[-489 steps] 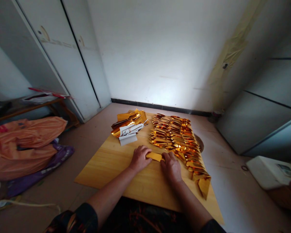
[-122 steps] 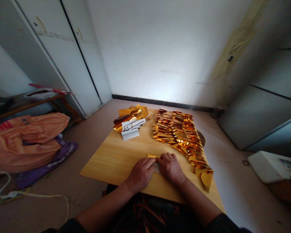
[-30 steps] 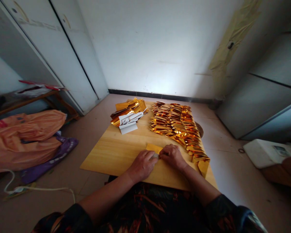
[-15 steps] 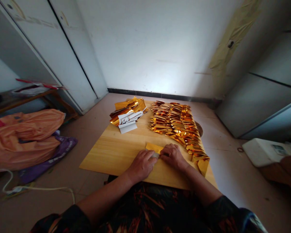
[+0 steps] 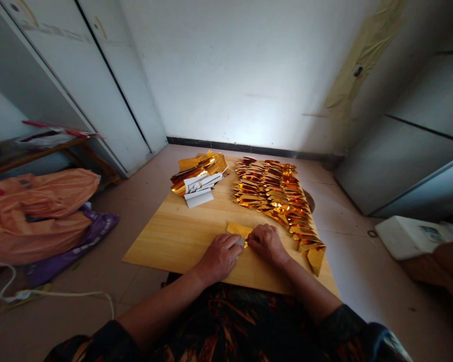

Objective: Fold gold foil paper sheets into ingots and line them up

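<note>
A small sheet of gold foil paper [image 5: 238, 229] lies on the wooden board in front of me, with a greyish folded part showing by my left fingers. My left hand [image 5: 222, 255] rests over its left side, fingers bent together and pressing on the paper. At the paper's right edge, my right hand [image 5: 268, 244] has its fingers curled in a pinch on it. The fingertips are partly hidden. Rows of folded gold foil pieces [image 5: 272, 186] stand close together beyond my right hand, at the right of the board.
A heap of gold foil sheets [image 5: 211, 163] and white printed paper [image 5: 199, 190] sits at the board's [image 5: 154, 236] far left. On the floor at left are an orange bag [image 5: 41, 211], a purple bag [image 5: 94, 234] and a pale cable [image 5: 71, 293]. A white box [image 5: 407, 239] stands at right.
My right hand has shifted very slightly left along the paper's edge, and a little bright foil now shows between the hands. The left hand stays nearly still.
</note>
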A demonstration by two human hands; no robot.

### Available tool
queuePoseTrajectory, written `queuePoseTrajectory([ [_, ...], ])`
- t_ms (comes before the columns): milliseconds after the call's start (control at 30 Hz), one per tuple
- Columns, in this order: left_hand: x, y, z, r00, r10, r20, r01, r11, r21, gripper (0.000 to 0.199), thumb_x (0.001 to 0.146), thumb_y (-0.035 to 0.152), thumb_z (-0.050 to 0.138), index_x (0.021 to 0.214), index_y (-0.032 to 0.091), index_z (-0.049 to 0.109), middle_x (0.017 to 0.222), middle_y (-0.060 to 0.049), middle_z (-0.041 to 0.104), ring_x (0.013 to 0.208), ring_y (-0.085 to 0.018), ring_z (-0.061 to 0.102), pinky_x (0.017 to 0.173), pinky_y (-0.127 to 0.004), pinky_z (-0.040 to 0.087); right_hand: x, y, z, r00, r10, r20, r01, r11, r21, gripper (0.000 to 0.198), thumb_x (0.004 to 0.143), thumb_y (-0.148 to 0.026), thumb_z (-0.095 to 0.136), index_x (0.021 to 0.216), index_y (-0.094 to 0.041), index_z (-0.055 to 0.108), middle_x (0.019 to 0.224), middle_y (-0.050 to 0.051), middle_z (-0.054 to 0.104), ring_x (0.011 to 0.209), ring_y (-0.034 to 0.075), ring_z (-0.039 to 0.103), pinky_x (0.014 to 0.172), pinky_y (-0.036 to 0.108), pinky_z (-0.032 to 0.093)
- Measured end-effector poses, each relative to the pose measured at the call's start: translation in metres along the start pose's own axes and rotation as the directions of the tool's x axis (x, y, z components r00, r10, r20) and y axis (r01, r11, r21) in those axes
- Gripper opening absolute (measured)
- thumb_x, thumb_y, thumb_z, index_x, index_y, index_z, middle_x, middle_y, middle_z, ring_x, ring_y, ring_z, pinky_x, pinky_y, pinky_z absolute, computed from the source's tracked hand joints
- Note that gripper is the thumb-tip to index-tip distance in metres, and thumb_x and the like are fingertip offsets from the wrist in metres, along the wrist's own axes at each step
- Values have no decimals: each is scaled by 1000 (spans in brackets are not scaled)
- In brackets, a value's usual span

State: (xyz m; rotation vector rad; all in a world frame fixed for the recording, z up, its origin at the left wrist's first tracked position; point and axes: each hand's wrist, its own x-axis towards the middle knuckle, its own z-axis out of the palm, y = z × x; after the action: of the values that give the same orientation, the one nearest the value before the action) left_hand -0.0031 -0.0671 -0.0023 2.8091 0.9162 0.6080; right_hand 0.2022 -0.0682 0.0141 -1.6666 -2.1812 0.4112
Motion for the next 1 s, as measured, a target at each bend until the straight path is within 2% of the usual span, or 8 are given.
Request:
queuePoseTrajectory([
  [200,1,1,-2,1000,-10,13,10,1000,-7,19,84,14,51,97,19,63,119,-9,59,111,-23,53,96,-42,44,-2,0,4,999,16,-41,-16,1000,5,11,81,-19,60,72,-19,66,80,2,63,80,16,52,76,29,30],
  [400,1,2,-4,999,-25,44,26,999,-21,45,81,11,53,124,23,54,123,-7,57,112,-22,52,97,-41,44,0,4,7,998,30,-51,-28,999,46,7,80,-21,62,74,-20,65,79,1,64,79,16,53,75,29,31],
  [500,2,2,-2,997,-40,64,40,999,6,39,82,13,55,119,26,59,122,-7,57,112,-23,52,96,-42,44,2,7,8,997,38,-66,-33,996,78,2,76,-20,64,77,-20,66,77,1,65,77,16,54,75,29,33],
  [767,3,2,-2,996,-47,72,47,999,10,36,83,14,54,115,27,62,121,-7,57,109,-23,53,95,-41,45,3,17,8,993,-30,-118,56,973,223,23,69,-6,54,83,-19,66,83,2,66,78,15,59,74,27,44],
  [1000,4,5,-3,996,-63,71,63,998,-1,33,81,17,59,112,27,63,118,-6,58,107,-23,53,93,-41,43,7,21,9,995,-7,-104,31,973,227,31,67,-1,47,83,-18,67,83,3,68,78,15,61,74,26,47],
])
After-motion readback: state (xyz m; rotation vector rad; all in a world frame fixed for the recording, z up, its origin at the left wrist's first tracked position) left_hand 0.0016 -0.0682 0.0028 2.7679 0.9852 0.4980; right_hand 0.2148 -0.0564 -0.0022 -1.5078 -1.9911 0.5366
